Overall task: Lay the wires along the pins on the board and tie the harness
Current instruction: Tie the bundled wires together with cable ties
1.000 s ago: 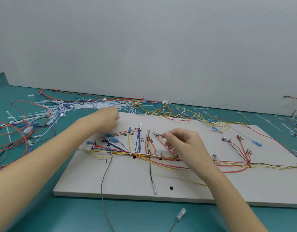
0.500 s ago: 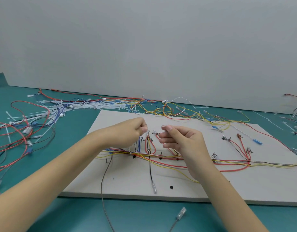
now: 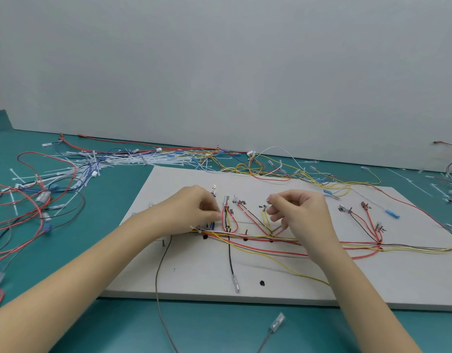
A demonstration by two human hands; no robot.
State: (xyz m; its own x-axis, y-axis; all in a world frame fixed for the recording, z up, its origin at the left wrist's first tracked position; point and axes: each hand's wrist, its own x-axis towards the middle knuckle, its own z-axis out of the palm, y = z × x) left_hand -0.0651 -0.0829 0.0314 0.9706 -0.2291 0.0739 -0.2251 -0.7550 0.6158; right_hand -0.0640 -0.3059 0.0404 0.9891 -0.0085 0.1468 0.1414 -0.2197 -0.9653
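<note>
You are looking down at a teal table [image 3: 67, 250] that runs back to a plain grey-white wall [image 3: 219, 72] at twelve o'clock. A white board [image 3: 194, 271] lies flat on the table in front of you, its near edge toward six o'clock.

The wires [image 3: 308, 247] of the harness run across the board from about nine to three o'clock in a bundle of red, yellow, black and white, with loops rising toward twelve o'clock round small pins [image 3: 246, 230]. A black wire [image 3: 230, 261] trails toward six o'clock and ends in a clear-sleeved terminal.

Your left hand [image 3: 191, 212] rests over the bundle at the board's middle, fingers curled and pinched together at the base of a red loop [image 3: 230, 220]; what exactly they pinch, you cannot tell. Your right hand [image 3: 301, 215] hovers just at three o'clock of it, fingers curled with thumb and forefinger closed on something thin near a terminal; it is too small to name.

At ten o'clock, off the board, a heap of loose wires [image 3: 28, 200] and white cable ties [image 3: 123, 160] sprawls over the table. More loose wire lies along the far edge of the board toward one o'clock.
</note>
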